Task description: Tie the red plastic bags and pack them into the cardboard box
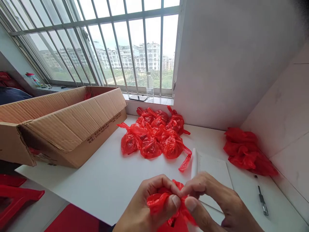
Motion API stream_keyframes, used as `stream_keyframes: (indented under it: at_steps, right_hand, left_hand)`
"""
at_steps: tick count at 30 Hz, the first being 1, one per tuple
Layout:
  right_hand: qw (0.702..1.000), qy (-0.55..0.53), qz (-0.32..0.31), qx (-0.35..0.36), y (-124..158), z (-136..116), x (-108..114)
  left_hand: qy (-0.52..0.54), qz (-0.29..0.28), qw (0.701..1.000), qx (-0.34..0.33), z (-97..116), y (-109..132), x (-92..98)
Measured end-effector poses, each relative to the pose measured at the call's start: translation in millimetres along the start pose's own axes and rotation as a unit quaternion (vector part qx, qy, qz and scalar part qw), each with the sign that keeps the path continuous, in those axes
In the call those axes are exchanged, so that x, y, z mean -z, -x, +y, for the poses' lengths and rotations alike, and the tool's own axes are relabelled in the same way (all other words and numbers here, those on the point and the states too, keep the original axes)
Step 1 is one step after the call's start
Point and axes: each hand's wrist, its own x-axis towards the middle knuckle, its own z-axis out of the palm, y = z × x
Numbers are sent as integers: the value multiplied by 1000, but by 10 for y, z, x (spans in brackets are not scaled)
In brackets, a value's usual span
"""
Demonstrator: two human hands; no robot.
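A red plastic bag [156, 202] is gathered between my hands at the near edge of the white table. My left hand [149, 203] is closed around its bunched top, with the thumb pressed on the plastic. Close beside it, my right hand [207, 199] pinches another part of the same bag between thumb and forefinger. The bag's lower part is mostly hidden by my hands, and I cannot tell what lies in it. Beyond my hands, several filled red plastic bags [151, 146] sit tied in a cluster.
An open cardboard box [96, 129] stands on the left of the white table [103, 183]. To the right lie a notebook [214, 166], a pen [262, 199] and a heap of red bags [246, 151]. A water bottle [149, 85] and phone [138, 98] rest on the windowsill.
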Motion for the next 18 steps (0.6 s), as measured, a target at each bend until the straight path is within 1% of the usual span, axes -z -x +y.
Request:
stream_keyframes:
  at_steps: [2, 4, 7, 9, 11, 14, 15, 17, 18]
  right_hand:
    - [1000, 5, 7, -17, -48, 66, -1]
    - [999, -6, -14, -42, -93, 165, -39]
    - [990, -61, -79, -102, -139, 313, -142]
    - [981, -99, -106, -130, -163, 365, -203]
    - [977, -129, -115, -128, -190, 375, -243]
    - [974, -161, -127, -94, -226, 364, -278]
    - [973, -169, -132, -89, -233, 369, -289]
    - [968, -183, -147, -92, -239, 397, -309]
    - [965, -191, -154, -97, -239, 416, -317]
  left_hand:
    - [-24, -25, 999, -17, 16, 18, -1]
    - [-52, -29, 997, -46, 40, 28, -17]
    - [-144, 13, 985, -91, 62, 26, -33]
    - [-235, 45, 963, -125, 36, 7, -21]
    - [-310, 79, 932, -171, -32, -30, 11]
    - [-354, 119, 884, -280, -184, -107, 81]
    - [-364, 123, 868, -314, -237, -133, 108]
    - [-386, 125, 842, -355, -326, -172, 163]
    - [-397, 125, 836, -359, -357, -183, 190]
